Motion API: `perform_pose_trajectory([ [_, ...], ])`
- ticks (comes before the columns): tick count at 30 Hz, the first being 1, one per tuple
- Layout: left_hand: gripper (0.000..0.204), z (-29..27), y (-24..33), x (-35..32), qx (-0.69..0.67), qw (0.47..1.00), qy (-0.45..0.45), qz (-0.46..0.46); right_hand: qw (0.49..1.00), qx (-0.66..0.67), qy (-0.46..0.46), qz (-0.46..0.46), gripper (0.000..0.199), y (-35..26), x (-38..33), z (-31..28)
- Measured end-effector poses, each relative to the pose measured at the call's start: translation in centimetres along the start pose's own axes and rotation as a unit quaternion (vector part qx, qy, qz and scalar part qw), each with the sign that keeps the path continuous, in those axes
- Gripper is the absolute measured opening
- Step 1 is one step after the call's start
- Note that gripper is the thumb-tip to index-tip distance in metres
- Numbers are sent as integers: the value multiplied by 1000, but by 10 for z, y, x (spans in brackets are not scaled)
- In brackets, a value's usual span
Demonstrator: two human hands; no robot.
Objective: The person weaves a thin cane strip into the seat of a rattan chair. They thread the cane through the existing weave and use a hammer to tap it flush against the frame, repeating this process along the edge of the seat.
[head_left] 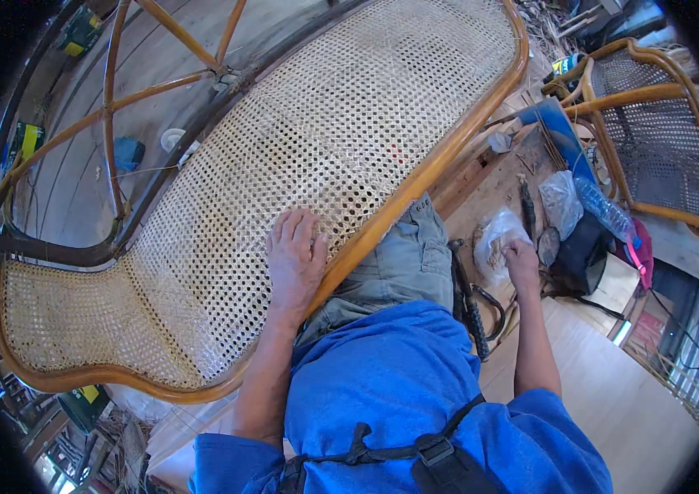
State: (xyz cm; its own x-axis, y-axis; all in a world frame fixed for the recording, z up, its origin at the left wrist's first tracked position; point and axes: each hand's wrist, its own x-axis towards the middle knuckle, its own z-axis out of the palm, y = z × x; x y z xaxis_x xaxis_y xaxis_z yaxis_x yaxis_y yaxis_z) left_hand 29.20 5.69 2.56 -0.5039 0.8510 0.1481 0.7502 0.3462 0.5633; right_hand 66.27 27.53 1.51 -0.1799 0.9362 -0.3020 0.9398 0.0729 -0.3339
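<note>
Cane panel [246, 185] — beneath the left fingers [285, 226]

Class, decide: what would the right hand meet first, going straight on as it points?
Most likely the clear plastic bag, right at the right hand; whether they already touch is unclear.

Blue short-sleeved shirt [382, 362]; grey-green trousers [403, 263]; black strap with buckle [433, 449].

The left hand [296, 257] rests on a brown-framed, pale woven-cane panel [284, 156]; the right hand [521, 265] touches a crumpled clear plastic bag [496, 235].
</note>
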Motion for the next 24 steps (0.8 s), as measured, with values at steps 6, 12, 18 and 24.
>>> perform_pose_trajectory([
  [6,31,-2,1,0,-3,1000,5,-4,992,122,-23,29,12,24,-3,-7],
  [12,32,0,-1,0,-12,1000,10,5,999,-22,-22,-20,10,30,-5,-9],
  [18,29,-3,-4,-1,-65,998,27,-2,997,61,-34,20,9,0,-13,-24],
  [24,29,-30,56,18,-399,913,15,-86,984,157,-64,50,7,-68,-31,-69],
])
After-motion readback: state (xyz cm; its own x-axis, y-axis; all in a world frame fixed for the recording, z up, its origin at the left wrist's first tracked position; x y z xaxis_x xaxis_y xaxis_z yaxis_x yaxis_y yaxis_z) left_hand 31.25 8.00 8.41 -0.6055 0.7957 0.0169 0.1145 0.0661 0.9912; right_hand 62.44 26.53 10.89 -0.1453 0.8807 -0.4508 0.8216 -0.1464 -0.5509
